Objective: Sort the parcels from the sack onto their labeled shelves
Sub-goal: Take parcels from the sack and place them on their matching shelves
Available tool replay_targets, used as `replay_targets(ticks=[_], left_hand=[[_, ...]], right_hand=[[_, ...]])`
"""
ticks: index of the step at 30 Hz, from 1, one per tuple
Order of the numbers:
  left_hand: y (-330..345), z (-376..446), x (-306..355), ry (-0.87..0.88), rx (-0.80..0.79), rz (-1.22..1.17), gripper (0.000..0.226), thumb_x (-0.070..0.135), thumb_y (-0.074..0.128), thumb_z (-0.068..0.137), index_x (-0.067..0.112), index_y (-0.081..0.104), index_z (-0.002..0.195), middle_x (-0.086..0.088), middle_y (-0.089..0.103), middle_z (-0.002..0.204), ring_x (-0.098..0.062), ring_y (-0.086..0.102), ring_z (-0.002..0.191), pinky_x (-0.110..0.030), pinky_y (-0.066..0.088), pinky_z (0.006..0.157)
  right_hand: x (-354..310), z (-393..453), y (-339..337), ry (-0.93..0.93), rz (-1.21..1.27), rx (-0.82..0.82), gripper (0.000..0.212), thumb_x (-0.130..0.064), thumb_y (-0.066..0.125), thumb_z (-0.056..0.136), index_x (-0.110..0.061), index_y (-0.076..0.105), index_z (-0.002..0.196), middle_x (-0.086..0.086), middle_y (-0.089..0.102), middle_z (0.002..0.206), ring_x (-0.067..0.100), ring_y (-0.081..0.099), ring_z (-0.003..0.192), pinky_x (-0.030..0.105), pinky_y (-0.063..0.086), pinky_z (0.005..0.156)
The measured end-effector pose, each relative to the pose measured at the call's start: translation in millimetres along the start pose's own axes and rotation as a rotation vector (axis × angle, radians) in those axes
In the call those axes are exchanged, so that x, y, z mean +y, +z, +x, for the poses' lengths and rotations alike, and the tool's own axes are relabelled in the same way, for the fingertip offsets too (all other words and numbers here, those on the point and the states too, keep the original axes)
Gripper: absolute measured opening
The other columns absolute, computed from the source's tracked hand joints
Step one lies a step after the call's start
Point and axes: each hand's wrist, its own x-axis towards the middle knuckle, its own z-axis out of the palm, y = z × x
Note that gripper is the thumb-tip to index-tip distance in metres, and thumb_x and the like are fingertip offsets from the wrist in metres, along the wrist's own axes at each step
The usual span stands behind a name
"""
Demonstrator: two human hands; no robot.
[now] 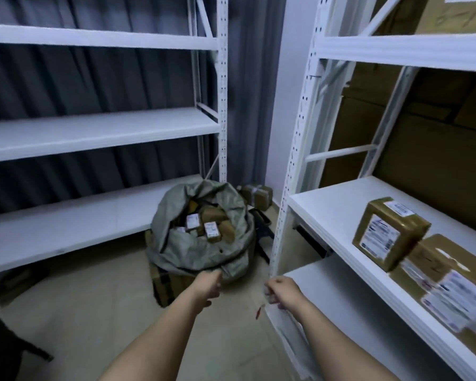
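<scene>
grey sack (204, 237) rim gripped by left hand (208, 284); right hand (279, 291) loosely curled, holding nothing; tugging may spill parcels (204, 224).

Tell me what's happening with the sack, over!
Left hand grips sack rim. Right hand curled by rack post, grip unclear. Sack open, full of parcels. Two parcels on right shelf. Nothing blocking.

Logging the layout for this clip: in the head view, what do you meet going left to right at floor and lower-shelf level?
Left rack → sack → right rack's post → two parcels on its shelf.
</scene>
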Motion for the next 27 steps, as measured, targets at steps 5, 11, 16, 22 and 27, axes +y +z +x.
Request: replay_targets(ticks=[5,11,16,22,27], left_hand=[[-35.1,61.3,36.9,0.010,-0.052,-0.138,0.016,0.019,0.042,0.098,0.011,0.052,0.089,-0.011,0.047,0.077,-0.022,0.049,0.068,-0.026,0.038,0.065],[-59.5,152.5,88.7,0.003,0.007,-0.165,0.021,0.024,0.039,0.102,0.012,0.053,0.091,-0.004,0.050,0.078,-0.016,0.057,0.059,-0.019,0.044,0.044],[-81.3,231.9,138.1,-0.068,0.042,-0.088,0.021,0.038,0.042,0.100,0.022,0.048,0.087,0.000,0.052,0.086,-0.014,0.051,0.073,-0.024,0.041,0.059],[-105.0,322.1,185.2,-0.112,0.052,-0.096,0.024,0.043,0.047,0.097,0.023,0.045,0.111,0.001,0.052,0.100,-0.014,0.051,0.083,-0.029,0.041,0.075],[-122.0,410.3,216.3,-0.126,0.038,-0.095,0.015,0.036,0.048,0.097,0.024,0.050,0.106,0.001,0.057,0.094,-0.015,0.053,0.082,-0.029,0.043,0.074]], right_hand=[[-38.1,74.7,20.4,0.032,-0.015,0.000,0.019,-0.012,0.048,0.092,-0.017,0.051,0.074,0.004,0.058,0.076,0.015,0.047,0.053,0.019,0.027,0.044],[-88.5,185.8,32.6,0.030,-0.043,-0.046,0.020,-0.013,0.045,0.097,-0.014,0.052,0.078,0.003,0.052,0.076,0.012,0.046,0.060,0.017,0.033,0.043],[-132.6,282.9,41.1,0.065,-0.069,-0.112,0.026,-0.016,0.043,0.100,-0.017,0.048,0.075,0.005,0.051,0.079,0.013,0.045,0.059,0.019,0.036,0.047],[-186.4,382.4,50.9,0.089,-0.096,-0.120,0.026,-0.014,0.047,0.099,-0.013,0.051,0.073,0.006,0.052,0.077,0.017,0.049,0.067,0.025,0.035,0.056],[-209.3,460.2,67.1,0.130,-0.140,-0.134,0.021,-0.015,0.048,0.097,-0.010,0.053,0.078,0.007,0.053,0.076,0.016,0.050,0.071,0.027,0.038,0.064]])
